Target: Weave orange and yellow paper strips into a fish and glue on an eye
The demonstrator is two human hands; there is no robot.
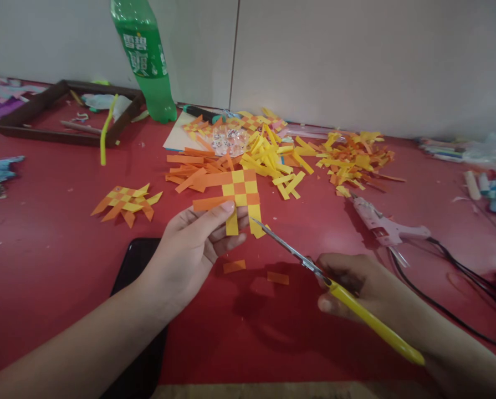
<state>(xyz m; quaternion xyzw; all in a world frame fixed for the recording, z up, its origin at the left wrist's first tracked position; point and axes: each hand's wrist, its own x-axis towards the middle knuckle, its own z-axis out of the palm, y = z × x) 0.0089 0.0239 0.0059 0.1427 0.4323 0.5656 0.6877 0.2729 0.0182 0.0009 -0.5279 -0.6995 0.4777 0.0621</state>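
Note:
My left hand (193,244) pinches a woven square of orange and yellow paper strips (239,191) and holds it above the red table (44,238). My right hand (356,282) grips yellow-handled scissors (335,285). Their blades point up and left, with the tips right beside a yellow strip end hanging from the weave. Two small orange offcuts (234,266) lie on the table under the weave.
Loose orange and yellow strips (272,155) are piled at the back centre. A second woven piece (125,203) lies to the left. A pink glue gun (383,224) with a black cord lies to the right. A green bottle (148,61), a wooden frame (35,113) and a black phone (137,263) are nearby.

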